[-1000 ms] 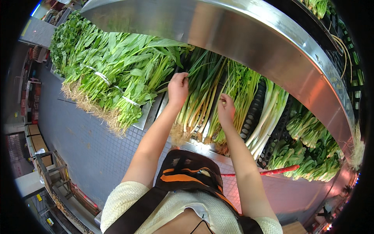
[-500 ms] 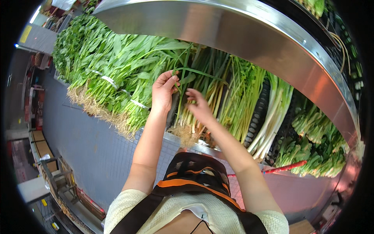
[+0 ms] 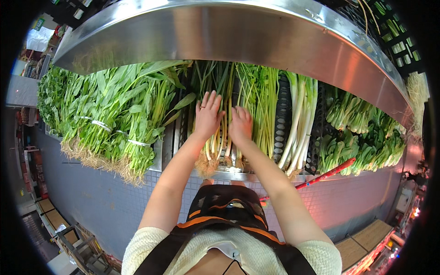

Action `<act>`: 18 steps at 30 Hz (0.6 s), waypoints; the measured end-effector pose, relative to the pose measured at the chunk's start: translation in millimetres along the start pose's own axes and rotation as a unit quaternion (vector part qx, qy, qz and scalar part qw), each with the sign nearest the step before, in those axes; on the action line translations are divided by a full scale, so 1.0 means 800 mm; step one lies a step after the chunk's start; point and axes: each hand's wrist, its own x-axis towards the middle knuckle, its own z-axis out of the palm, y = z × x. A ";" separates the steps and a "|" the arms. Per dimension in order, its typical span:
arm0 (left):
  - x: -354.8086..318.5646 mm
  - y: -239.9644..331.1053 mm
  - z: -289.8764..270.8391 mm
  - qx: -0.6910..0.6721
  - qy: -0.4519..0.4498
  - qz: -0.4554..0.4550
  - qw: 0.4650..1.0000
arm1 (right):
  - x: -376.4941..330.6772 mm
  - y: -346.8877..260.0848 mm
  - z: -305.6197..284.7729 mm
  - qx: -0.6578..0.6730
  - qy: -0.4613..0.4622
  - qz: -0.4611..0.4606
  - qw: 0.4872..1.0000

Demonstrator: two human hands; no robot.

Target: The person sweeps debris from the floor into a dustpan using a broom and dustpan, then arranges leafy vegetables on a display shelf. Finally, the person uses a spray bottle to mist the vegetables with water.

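Note:
A bundle of thin, green-topped stalks with pale lower ends and brown roots, like green garlic (image 3: 211, 145), lies root end toward me. My left hand (image 3: 209, 115) rests flat over its left side, fingers stretched and somewhat spread; a ring shows on one. At the bundle's right edge is my right hand (image 3: 241, 123). Its fingers are bent and closed, with the tips hidden, so what they grip, if anything, does not show. Directly right of that hand lies a row of slim green celery-like stalks (image 3: 263, 112).
Leafy greens (image 3: 114, 105) with white ties spread at left. To the right are a black slatted divider (image 3: 281, 114), thick white-stemmed leeks (image 3: 300, 119) and short leafy bunches (image 3: 362, 151). A curved steel panel (image 3: 220, 34) overhangs the far side. A red pole (image 3: 325, 173) slants at front right.
The long green leaf my left hand held is out of its fingers. Both hands have come down onto the stalks, the left one now flat. The whole view has turned and shifted.

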 end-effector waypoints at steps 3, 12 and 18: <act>-0.012 -0.024 0.027 0.090 -0.082 0.008 0.993 | -0.007 0.054 -0.041 -0.198 -0.253 -0.016 0.947; 0.016 0.013 0.016 0.060 -0.010 0.041 0.997 | -0.037 0.122 -0.074 -0.124 -0.195 0.042 0.972; 0.088 0.027 0.110 0.147 -0.079 0.106 0.980 | -0.032 0.117 -0.075 -0.147 -0.203 0.027 0.968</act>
